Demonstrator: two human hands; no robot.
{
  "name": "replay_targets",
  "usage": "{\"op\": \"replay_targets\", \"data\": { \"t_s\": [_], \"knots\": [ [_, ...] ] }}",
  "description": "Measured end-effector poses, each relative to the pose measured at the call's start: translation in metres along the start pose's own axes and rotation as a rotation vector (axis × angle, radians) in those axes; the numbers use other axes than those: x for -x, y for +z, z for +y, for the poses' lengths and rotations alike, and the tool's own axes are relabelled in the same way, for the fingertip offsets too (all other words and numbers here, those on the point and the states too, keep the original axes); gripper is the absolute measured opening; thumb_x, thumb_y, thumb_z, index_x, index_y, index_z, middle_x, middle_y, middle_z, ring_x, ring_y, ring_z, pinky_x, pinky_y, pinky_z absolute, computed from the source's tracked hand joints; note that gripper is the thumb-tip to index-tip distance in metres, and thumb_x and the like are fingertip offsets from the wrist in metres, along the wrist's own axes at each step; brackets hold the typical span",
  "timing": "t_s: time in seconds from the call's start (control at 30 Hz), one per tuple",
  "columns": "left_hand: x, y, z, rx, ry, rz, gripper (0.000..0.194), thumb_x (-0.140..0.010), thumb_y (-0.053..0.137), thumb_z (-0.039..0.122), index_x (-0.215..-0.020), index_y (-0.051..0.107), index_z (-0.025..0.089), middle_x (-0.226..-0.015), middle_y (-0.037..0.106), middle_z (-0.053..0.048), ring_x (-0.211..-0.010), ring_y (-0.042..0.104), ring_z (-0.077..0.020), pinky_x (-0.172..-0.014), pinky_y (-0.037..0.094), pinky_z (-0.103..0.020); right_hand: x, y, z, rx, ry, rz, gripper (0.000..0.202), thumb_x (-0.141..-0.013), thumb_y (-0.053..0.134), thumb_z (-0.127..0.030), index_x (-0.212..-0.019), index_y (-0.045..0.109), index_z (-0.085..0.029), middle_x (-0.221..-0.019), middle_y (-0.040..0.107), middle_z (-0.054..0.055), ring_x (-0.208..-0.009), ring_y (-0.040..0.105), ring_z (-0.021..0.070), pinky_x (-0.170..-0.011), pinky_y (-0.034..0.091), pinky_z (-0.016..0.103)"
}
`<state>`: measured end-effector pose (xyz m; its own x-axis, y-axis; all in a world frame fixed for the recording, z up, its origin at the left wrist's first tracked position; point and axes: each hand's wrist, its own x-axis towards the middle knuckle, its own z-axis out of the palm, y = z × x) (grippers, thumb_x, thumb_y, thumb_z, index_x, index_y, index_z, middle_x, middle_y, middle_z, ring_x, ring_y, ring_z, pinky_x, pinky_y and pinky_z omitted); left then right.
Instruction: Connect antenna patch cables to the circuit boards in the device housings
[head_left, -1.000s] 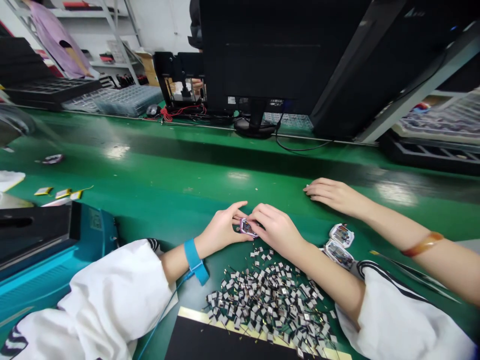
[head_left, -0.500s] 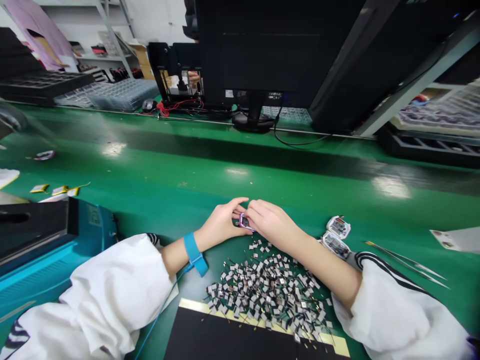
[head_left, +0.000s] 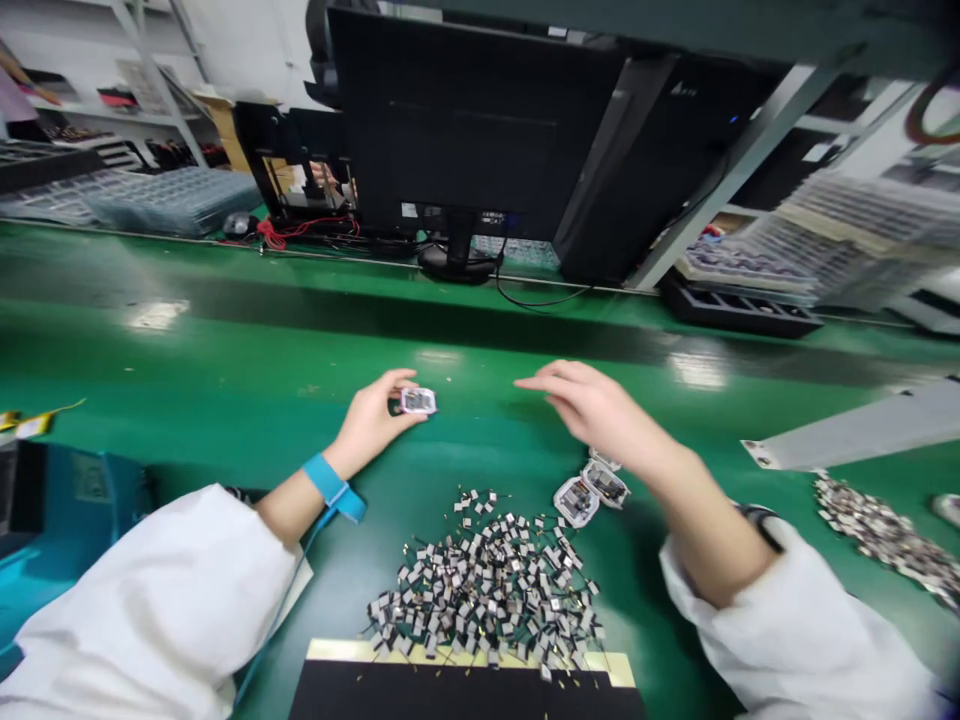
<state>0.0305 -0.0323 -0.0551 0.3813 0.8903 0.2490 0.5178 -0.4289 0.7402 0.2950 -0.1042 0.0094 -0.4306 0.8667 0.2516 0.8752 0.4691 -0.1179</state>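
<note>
My left hand (head_left: 379, 408) grips a small octagonal watch-like case (head_left: 418, 401) by its edges, between thumb and fingers. The case is white with a pinkish rim, and a circuit board shows inside it. My right hand (head_left: 592, 405) hovers over the green mat with its index finger stretched out to the left, and nothing shows in it. Just below it lie several similar open cases (head_left: 576, 500) with boards inside, one partly covered by the hand. A heap of small grey-and-black parts with short wires (head_left: 487, 590) is spread in front of me.
A black sheet with a yellow edge (head_left: 465, 690) lies at the front. On the left stands a teal box (head_left: 112, 510). A white metal bar (head_left: 855, 425) and a pile of small metallic parts (head_left: 885, 530) are at right. A monitor (head_left: 480, 130) stands at the back.
My hands were together on the case; my right hand has come away to the right. My left hand keeps the case, now turned face up. The camera view has shifted to the right.
</note>
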Motion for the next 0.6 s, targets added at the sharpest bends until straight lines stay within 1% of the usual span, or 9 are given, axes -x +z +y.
{"op": "replay_targets", "data": {
  "t_s": [0.1, 0.17, 0.2, 0.23, 0.27, 0.33, 0.4, 0.47, 0.6],
  "knots": [
    [-0.018, -0.015, -0.017, -0.137, -0.085, 0.114, 0.057, -0.065, 0.067, 0.022, -0.115, 0.043, 0.009, -0.105, 0.059, -0.013, -0.098, 0.056, -0.0246, -0.088, 0.044, -0.040, 0.035, -0.021, 0.039, 0.049, 0.101, -0.213, 0.044, -0.072, 0.037, -0.001, -0.108, 0.056, -0.018, -0.099, 0.054, 0.008, -0.091, 0.051, 0.0198, -0.080, 0.044, 0.035],
    [-0.018, -0.022, -0.015, -0.199, -0.049, 0.158, 0.057, -0.067, 0.064, 0.019, -0.118, 0.042, 0.008, -0.118, 0.051, -0.016, -0.113, 0.044, -0.0275, -0.098, 0.034, -0.045, 0.057, -0.022, 0.057, 0.035, 0.112, -0.334, 0.045, -0.070, 0.042, -0.004, -0.110, 0.055, -0.022, -0.104, 0.052, 0.008, -0.095, 0.050, 0.0216, -0.081, 0.043, 0.037],
    [-0.015, -0.024, -0.009, -0.224, 0.014, 0.149, 0.052, -0.069, 0.062, 0.018, -0.117, 0.044, 0.010, -0.121, 0.048, -0.014, -0.117, 0.040, -0.0264, -0.101, 0.030, -0.044, 0.066, -0.020, 0.064, 0.014, 0.112, -0.381, 0.046, -0.069, 0.046, -0.006, -0.110, 0.055, -0.023, -0.106, 0.051, 0.008, -0.097, 0.050, 0.0222, -0.082, 0.043, 0.037],
    [-0.009, -0.025, -0.001, -0.235, 0.104, 0.099, 0.046, -0.072, 0.058, 0.017, -0.116, 0.047, 0.012, -0.122, 0.049, -0.011, -0.117, 0.040, -0.0237, -0.101, 0.030, -0.041, 0.072, -0.016, 0.068, -0.012, 0.110, -0.413, 0.045, -0.068, 0.048, -0.009, -0.111, 0.054, -0.024, -0.108, 0.050, 0.007, -0.098, 0.050, 0.0226, -0.084, 0.043, 0.038],
    [-0.003, -0.024, 0.009, -0.230, 0.213, 0.002, 0.037, -0.076, 0.054, 0.017, -0.113, 0.050, 0.016, -0.118, 0.052, -0.008, -0.113, 0.045, -0.0204, -0.099, 0.034, -0.037, 0.077, -0.012, 0.071, -0.039, 0.108, -0.434, 0.044, -0.069, 0.050, -0.011, -0.111, 0.054, -0.024, -0.109, 0.050, 0.007, -0.100, 0.050, 0.0226, -0.085, 0.042, 0.037],
    [0.013, -0.019, 0.031, -0.158, 0.407, -0.307, 0.025, -0.081, 0.048, 0.019, -0.105, 0.056, 0.021, -0.106, 0.060, -0.003, -0.099, 0.054, -0.0144, -0.090, 0.042, -0.028, 0.080, -0.006, 0.073, -0.082, 0.116, -0.434, 0.039, -0.070, 0.052, -0.016, -0.108, 0.055, -0.024, -0.109, 0.051, 0.008, -0.100, 0.050, 0.0221, -0.085, 0.042, 0.037],
    [0.028, -0.010, 0.048, -0.104, 0.507, -0.529, 0.022, -0.083, 0.045, 0.019, -0.100, 0.060, 0.021, -0.100, 0.062, -0.002, -0.094, 0.055, -0.0123, -0.086, 0.043, -0.024, 0.079, -0.003, 0.074, -0.110, 0.121, -0.412, 0.032, -0.072, 0.052, -0.019, -0.104, 0.057, -0.021, -0.107, 0.053, 0.008, -0.099, 0.051, 0.0212, -0.085, 0.042, 0.036],
    [0.039, -0.001, 0.056, -0.126, 0.547, -0.609, 0.021, -0.084, 0.044, 0.020, -0.098, 0.060, 0.020, -0.097, 0.061, -0.003, -0.092, 0.054, -0.0129, -0.084, 0.042, -0.023, 0.076, -0.004, 0.075, -0.117, 0.128, -0.400, 0.027, -0.073, 0.053, -0.021, -0.099, 0.058, -0.019, -0.103, 0.055, 0.008, -0.096, 0.052, 0.0207, -0.083, 0.043, 0.035],
    [0.048, 0.009, 0.053, -0.226, 0.522, -0.602, 0.021, -0.082, 0.048, 0.030, -0.094, 0.061, 0.018, -0.090, 0.059, -0.004, -0.084, 0.053, -0.0143, -0.078, 0.042, -0.025, 0.068, -0.016, 0.071, -0.050, 0.132, -0.354, 0.027, -0.074, 0.054, -0.027, -0.099, 0.057, -0.018, -0.096, 0.057, 0.007, -0.088, 0.054, 0.0210, -0.077, 0.044, 0.034]
  ]
}}
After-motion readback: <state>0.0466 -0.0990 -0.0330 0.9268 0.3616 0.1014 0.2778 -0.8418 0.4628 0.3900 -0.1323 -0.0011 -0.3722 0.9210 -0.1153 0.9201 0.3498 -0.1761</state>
